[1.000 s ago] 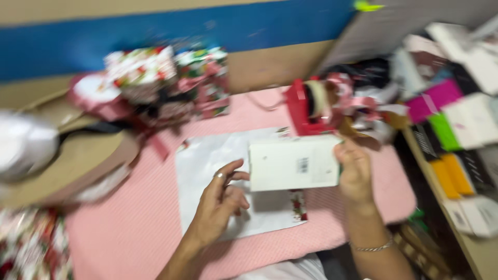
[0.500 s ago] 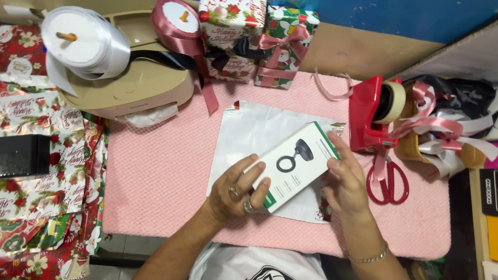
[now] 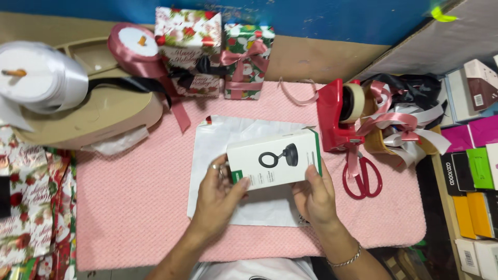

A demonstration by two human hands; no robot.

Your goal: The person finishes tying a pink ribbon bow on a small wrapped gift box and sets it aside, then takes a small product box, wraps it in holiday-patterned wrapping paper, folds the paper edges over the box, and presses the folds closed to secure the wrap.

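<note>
1. Left hand (image 3: 218,194) and right hand (image 3: 314,194) both grasp the white box (image 3: 275,159) above the white sheet (image 3: 244,135); earlier it sat steeper.
2. Long axis now runs 9-to-3, slightly raised at 3.
3. Red tape dispenser (image 3: 332,122) at 2 o'clock.

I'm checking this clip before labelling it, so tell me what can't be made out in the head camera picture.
- Small print on the white box: too small to make out.
- Middle of the white paper sheet: covered by the box, left hand and right hand.
- White ribbon spool: cut off by the left edge.
- Stacked boxes: cut off by the right edge.
- Tape roll: partly hidden inside the red dispenser.
</note>
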